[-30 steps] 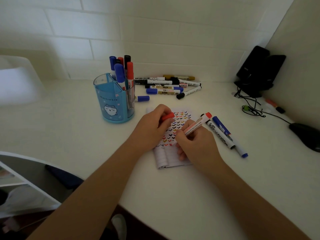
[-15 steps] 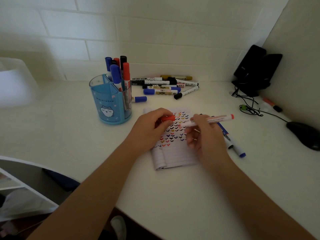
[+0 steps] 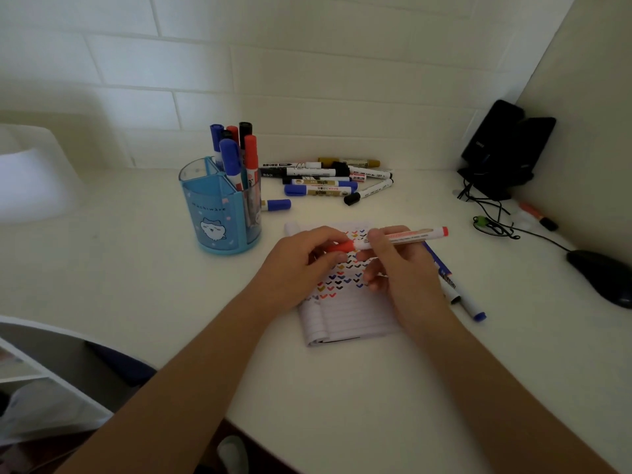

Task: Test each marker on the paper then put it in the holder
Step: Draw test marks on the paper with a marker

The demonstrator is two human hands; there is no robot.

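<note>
Blue holder (image 3: 219, 213), left of centre: lettering across its front panel, appears to read "Machiware", above a cartoon animal face. Markers (image 3: 321, 181) lying at upper centre of the worktop (image 3: 136, 268): printed barrel labels, too small to read. Marker (image 3: 407, 235) in the hands, centre: label print blurred. Black device (image 3: 506, 148), upper right: small pale mark, illegible. Paper (image 3: 345, 302): coloured tick marks only, no writing.

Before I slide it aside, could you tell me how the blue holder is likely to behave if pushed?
The holder would probably slide on the smooth table rather than tip, since its base looks wide. Still, the markers stand tall on one side, so a high push might rock it. It looks like light plastic.
</note>
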